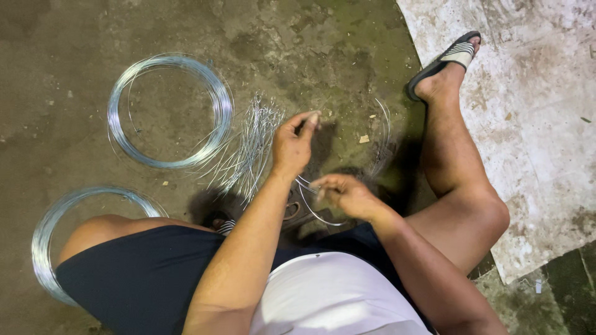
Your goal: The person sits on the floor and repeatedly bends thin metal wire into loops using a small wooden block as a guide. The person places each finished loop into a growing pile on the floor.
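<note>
**Hand Positions on Bent Wire, Seated Floor Work**

Right hand (347, 193): fingers curled and pinched shut on a thin curved wire (313, 208), which loops below the hand, just above the dark shorts (143, 273).

Left hand (293, 146): raised beyond the right hand, thumb and forefinger closed together; whether the wire end sits between them cannot be told.

Beside the left hand lies a bundle of cut wires (248, 152). Farther left, two wire coils (167, 111) (56, 229) rest on the concrete floor (298, 43). A sandalled foot (444, 65) extends far right.
</note>
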